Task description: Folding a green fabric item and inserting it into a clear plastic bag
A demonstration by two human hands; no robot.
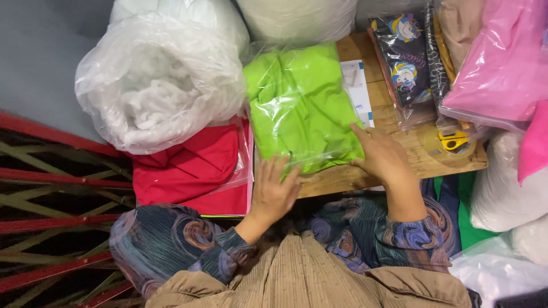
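From the head camera, looking straight down, both hands rest on a lime-green folded cloth in a clear plastic bag (299, 105) that lies on a wooden tabletop (399, 122). The left hand (275, 191) lies flat with fingers spread, its grip apart and clamped on nothing; its fingertips (279, 165) press the near edge of the bag. The right hand (383, 155) is also flat and apart, its forefinger stretched along the bag's near right corner, touching the plastic, the palm on the tabletop just beside it.

Just outward of the left hand, touching the green bag's side, lies a red cloth in a clear bag (191, 165). Beyond that, farther from the person, sits a big clear sack of white stuffing (157, 80), its edge resting over the red bag and against the green one. Past the green bag's far edge stand more white sacks (297, 17).

Beyond the right hand's fingertips a white paper sheet (358, 91) shows from under the green bag. Farther out lies a dark bag with cartoon unicorn prints (402, 60), then a pink cloth in plastic (502, 63). Outward of the right hand, near the tabletop's corner, sit yellow-handled scissors (454, 140) on a roll of tape (451, 153).

Both forearms wear swirl-patterned sleeves (171, 239).
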